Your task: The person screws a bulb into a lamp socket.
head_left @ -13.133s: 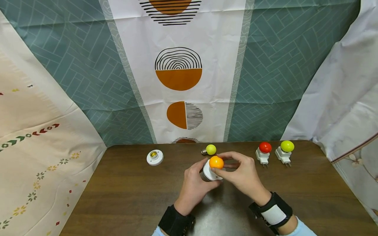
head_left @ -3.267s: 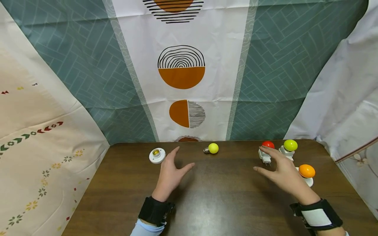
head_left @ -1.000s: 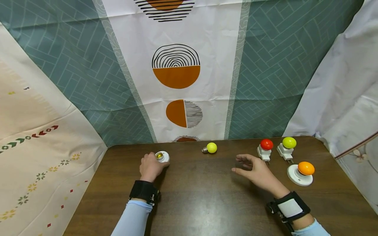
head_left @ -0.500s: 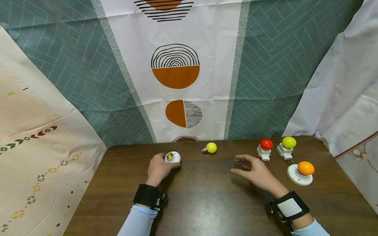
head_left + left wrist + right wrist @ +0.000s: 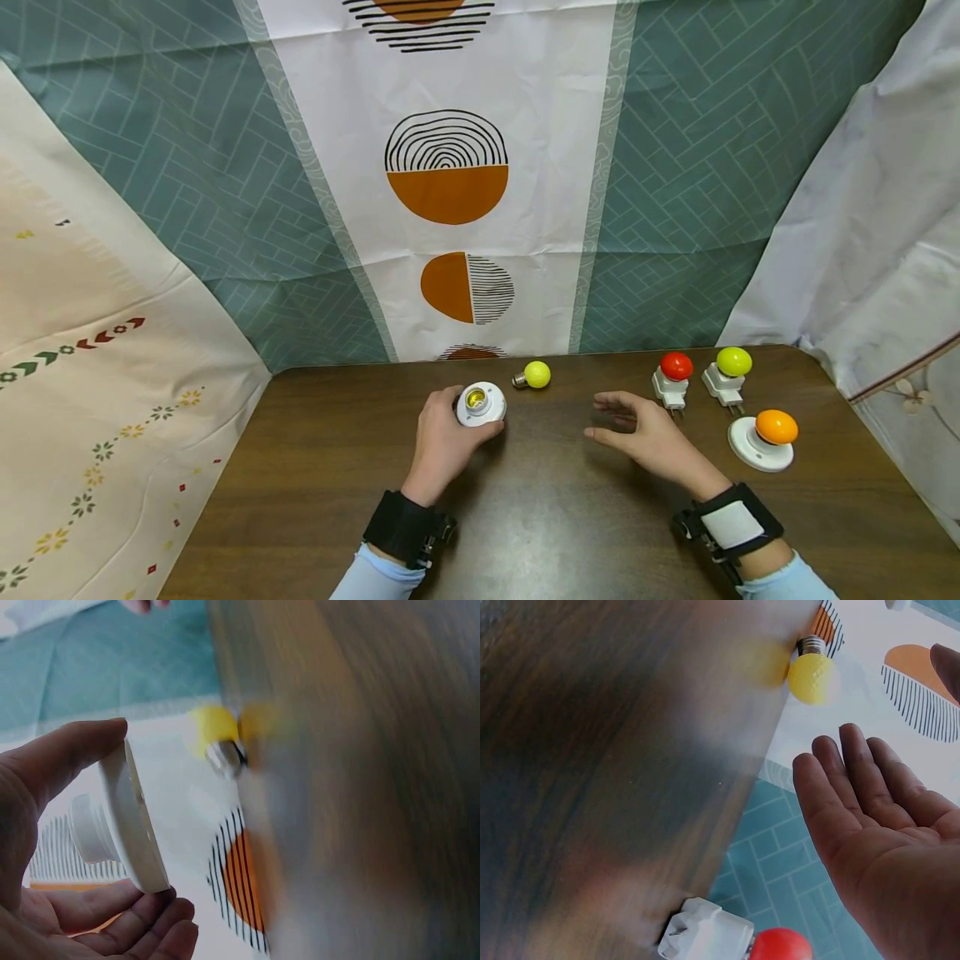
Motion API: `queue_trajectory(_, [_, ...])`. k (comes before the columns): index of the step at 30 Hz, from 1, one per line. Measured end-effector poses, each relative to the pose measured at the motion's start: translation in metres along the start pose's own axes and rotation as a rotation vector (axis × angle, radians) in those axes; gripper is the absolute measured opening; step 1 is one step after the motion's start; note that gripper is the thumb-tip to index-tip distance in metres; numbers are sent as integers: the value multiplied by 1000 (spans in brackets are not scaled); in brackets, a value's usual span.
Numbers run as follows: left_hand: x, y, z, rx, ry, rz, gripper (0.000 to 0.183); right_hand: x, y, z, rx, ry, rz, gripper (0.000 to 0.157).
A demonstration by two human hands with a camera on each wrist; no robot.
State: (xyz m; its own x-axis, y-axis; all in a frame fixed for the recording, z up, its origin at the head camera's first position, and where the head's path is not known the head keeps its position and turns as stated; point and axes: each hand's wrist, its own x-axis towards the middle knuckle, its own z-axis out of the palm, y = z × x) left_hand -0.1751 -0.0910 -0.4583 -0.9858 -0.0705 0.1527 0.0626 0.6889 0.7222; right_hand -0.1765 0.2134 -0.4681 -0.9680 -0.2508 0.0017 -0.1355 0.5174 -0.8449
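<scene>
My left hand (image 5: 441, 443) grips a round white lamp holder (image 5: 492, 412) by its rim, thumb on one side and fingers on the other. Its brass-lined socket faces up in the head view; in the left wrist view the holder (image 5: 135, 825) shows side-on, raised off the table. Over the table's right half hovers my right hand (image 5: 651, 435), fingers loosely bent and apart, with nothing in them. Between the hands, near the back edge, a small yellow light bulb (image 5: 537, 374) lies on its side, its metal screw base pointing left.
Back right, a red bulb (image 5: 677, 366) and a yellow-green bulb (image 5: 734, 362) sit in white plug-in sockets (image 5: 723, 387) with metal prongs. In front of them an orange bulb (image 5: 777, 427) stands in a round white holder (image 5: 748, 450). Patterned cloth (image 5: 555, 167) hangs behind the brown table (image 5: 570, 517).
Earlier, both hands worked the orange bulb at a white holder, which now stands at the right. My left hand since took the other holder from the back left and carried it rightward; the right hand barely moved lately.
</scene>
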Motion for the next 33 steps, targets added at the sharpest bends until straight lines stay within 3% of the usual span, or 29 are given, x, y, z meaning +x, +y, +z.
queue_trajectory(6, [-11, 14, 7, -35, 5, 71, 76, 2, -1, 0, -20, 2, -7, 68])
queue_trajectory(13, [-23, 23, 11, -25, -83, 140, 79, 4, -3, 1, -77, 17, -17, 67])
queue_trajectory(16, [-26, 26, 12, -35, -88, 163, 79, 5, -4, 3, -102, 25, -30, 66])
queue_trajectory(25, [-30, 24, 10, -35, -74, 171, 81, 18, -15, 15, -250, 121, -196, 52])
queue_trajectory(33, [-31, 22, 11, -45, -94, 157, 80, 45, -21, 31, -455, 63, -274, 63])
